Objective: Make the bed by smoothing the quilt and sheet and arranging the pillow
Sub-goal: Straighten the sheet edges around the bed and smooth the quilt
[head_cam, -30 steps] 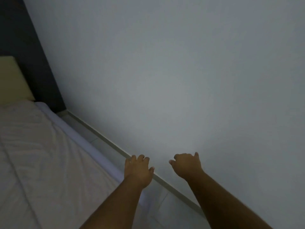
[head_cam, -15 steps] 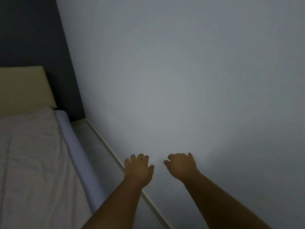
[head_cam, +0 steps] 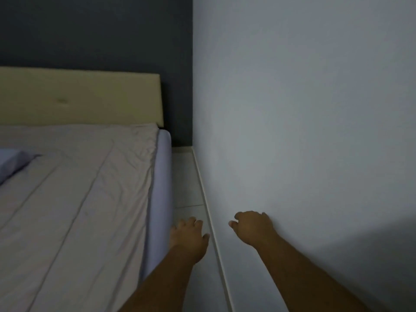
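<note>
L grip: my left grip hangs over the floor strip betw. bed & wall, just beside the mattress side. Fingers loosely bent, nothing in it: slack & empty.
R grip: my right grip is out in front of the pale wall, fingers loosely curled, also empty. Touching the wall or just short of it? Can't tell.
Why so: I judge both are held fwd & free bc I'm in the narrow gap alongside the bed w/ nothing picked up yet. Prob. ready to reach.
Quilt: quilt lies spread over the bed top, to my left, its edge running along the mattress side. Mostly flat w/ long seams, but creased near the corner by the headboard.
Sheet: lilac sheet shows only as the band down the mattress side, below the quilt edge. Looks taut there.
Pillow: pillow is at the far left, only a corner in view. Seems to lie on the quilt, apart from the headboard, so not where I'd want it.
Stage: est. well along; quilt is laid, creases & pillow not yet sorted.
Next: I'd lean left, flatten both palms on the creased patch & sweep twd the edge, then put the pillow up against the headboard.
Risk: tight gap, skirting close. An overreach could drag the quilt off-line.
</note>
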